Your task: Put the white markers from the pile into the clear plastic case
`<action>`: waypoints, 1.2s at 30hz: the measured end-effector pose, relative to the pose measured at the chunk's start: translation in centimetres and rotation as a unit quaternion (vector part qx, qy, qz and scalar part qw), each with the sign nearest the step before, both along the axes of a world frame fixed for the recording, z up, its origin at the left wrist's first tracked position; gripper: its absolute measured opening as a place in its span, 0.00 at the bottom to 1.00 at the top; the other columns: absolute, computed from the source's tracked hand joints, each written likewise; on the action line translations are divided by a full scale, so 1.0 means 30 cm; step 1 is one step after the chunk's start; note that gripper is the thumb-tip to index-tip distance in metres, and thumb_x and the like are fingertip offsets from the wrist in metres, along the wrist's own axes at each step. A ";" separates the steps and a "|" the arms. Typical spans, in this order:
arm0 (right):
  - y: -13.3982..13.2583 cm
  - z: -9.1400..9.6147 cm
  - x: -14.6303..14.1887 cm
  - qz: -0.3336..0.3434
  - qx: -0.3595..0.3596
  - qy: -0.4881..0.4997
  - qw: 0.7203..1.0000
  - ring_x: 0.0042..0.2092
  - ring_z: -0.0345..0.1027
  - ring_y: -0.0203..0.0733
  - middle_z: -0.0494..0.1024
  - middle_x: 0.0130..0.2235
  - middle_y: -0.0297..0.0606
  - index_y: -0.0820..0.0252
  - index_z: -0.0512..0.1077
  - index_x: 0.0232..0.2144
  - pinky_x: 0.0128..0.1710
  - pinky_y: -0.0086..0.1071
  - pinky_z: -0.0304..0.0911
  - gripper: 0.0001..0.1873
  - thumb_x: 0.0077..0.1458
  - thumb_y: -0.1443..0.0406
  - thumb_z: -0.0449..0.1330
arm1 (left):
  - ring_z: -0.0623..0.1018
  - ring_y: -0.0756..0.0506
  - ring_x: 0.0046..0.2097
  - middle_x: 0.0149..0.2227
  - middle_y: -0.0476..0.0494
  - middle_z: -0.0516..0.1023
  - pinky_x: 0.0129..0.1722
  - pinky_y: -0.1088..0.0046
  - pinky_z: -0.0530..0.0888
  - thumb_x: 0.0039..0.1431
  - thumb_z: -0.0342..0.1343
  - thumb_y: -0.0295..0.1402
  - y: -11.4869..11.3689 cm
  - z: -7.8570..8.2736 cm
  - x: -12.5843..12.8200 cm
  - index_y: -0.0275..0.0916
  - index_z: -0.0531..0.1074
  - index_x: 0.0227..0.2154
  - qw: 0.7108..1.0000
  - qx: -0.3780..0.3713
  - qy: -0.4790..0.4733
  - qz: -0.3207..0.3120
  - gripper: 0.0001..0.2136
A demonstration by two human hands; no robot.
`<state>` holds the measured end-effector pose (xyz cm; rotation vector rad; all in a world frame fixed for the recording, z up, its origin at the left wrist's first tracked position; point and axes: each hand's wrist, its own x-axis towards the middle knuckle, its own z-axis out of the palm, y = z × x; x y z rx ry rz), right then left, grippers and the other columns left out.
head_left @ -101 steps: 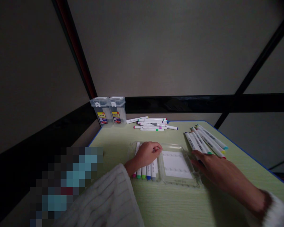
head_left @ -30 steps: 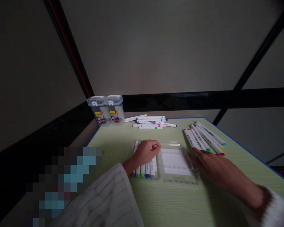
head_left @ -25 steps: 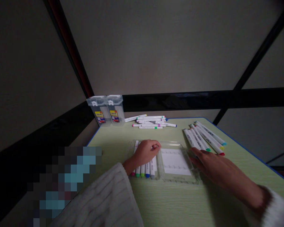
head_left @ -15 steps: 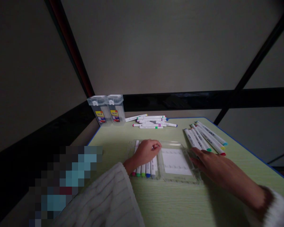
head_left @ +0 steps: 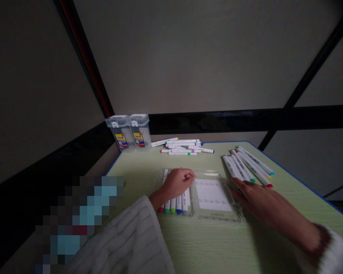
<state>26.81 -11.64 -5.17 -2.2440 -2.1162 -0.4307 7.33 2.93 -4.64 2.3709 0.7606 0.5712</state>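
An unfolded clear plastic case (head_left: 217,215) lies on the table in front of me. Several white markers (head_left: 185,203) with coloured ends sit side by side in its left half, partly covered by my left hand (head_left: 178,184). That hand's fingers are loosely curled, and I see nothing in them. A white ridged insert (head_left: 213,195) fills the right half. At the case's right edge is my right hand (head_left: 255,198), its thumb and forefinger apart around the corner. Whether it touches the case I cannot tell. Just beyond its fingertips lie several loose thick markers (head_left: 246,165).
Two clear lidded boxes (head_left: 140,133) with yellow labels stand at the back left corner. Beside them, a pile of thin white markers (head_left: 183,146) lies near the back edge of the pale green table (head_left: 205,243). A dark-framed wall (head_left: 211,76) rises behind.
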 end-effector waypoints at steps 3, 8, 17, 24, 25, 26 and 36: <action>0.002 -0.002 -0.001 -0.004 -0.007 0.000 1.000 0.29 0.71 0.45 0.76 0.32 0.45 0.63 0.66 0.41 0.23 0.32 0.61 0.14 0.56 0.64 0.46 | 0.70 0.51 0.28 0.25 0.48 0.73 0.28 0.79 0.65 0.49 0.48 0.29 -0.001 0.002 -0.001 0.35 0.73 0.29 1.000 0.000 -0.001 0.001 0.09; 0.005 -0.002 -0.002 -0.002 0.000 0.001 1.000 0.29 0.72 0.45 0.76 0.33 0.46 0.63 0.66 0.40 0.23 0.31 0.61 0.13 0.56 0.65 0.46 | 0.70 0.51 0.28 0.24 0.48 0.73 0.28 0.79 0.65 0.49 0.48 0.29 0.003 -0.005 0.000 0.34 0.73 0.29 1.000 0.005 -0.009 -0.006 0.09; 0.003 0.006 -0.004 -0.012 -0.012 -0.003 1.000 0.28 0.71 0.46 0.77 0.31 0.45 0.63 0.66 0.40 0.22 0.32 0.61 0.13 0.56 0.64 0.47 | 0.70 0.51 0.28 0.24 0.47 0.73 0.29 0.80 0.65 0.49 0.47 0.29 0.001 -0.001 -0.001 0.34 0.73 0.29 1.000 0.009 -0.010 -0.007 0.10; 0.006 0.009 -0.005 -0.002 -0.012 0.008 1.000 0.27 0.71 0.44 0.76 0.30 0.43 0.64 0.66 0.40 0.23 0.31 0.62 0.13 0.56 0.64 0.46 | 0.70 0.51 0.28 0.25 0.48 0.73 0.28 0.80 0.64 0.49 0.48 0.29 0.002 -0.005 0.001 0.34 0.74 0.29 1.000 0.003 -0.009 -0.003 0.10; 0.006 0.009 -0.005 -0.001 -0.011 0.009 1.000 0.27 0.71 0.44 0.76 0.30 0.44 0.64 0.66 0.40 0.23 0.31 0.61 0.13 0.56 0.64 0.46 | 0.70 0.51 0.29 0.25 0.48 0.73 0.29 0.80 0.64 0.49 0.48 0.29 0.002 -0.004 0.001 0.34 0.74 0.29 1.000 0.003 -0.008 -0.002 0.10; 0.006 0.008 -0.005 0.000 -0.009 0.008 1.000 0.27 0.71 0.44 0.76 0.30 0.44 0.64 0.66 0.39 0.23 0.31 0.61 0.13 0.56 0.64 0.46 | 0.70 0.51 0.29 0.25 0.48 0.73 0.29 0.80 0.64 0.49 0.48 0.29 0.001 -0.003 0.001 0.35 0.74 0.29 1.000 0.004 -0.007 -0.002 0.10; 0.005 -0.001 0.002 0.005 0.005 0.005 1.000 0.27 0.71 0.43 0.76 0.31 0.45 0.62 0.66 0.39 0.22 0.30 0.59 0.13 0.55 0.64 0.47 | 0.69 0.52 0.27 0.23 0.49 0.72 0.28 0.79 0.64 0.49 0.48 0.29 0.004 -0.012 -0.001 0.35 0.73 0.29 1.000 0.018 -0.006 -0.003 0.09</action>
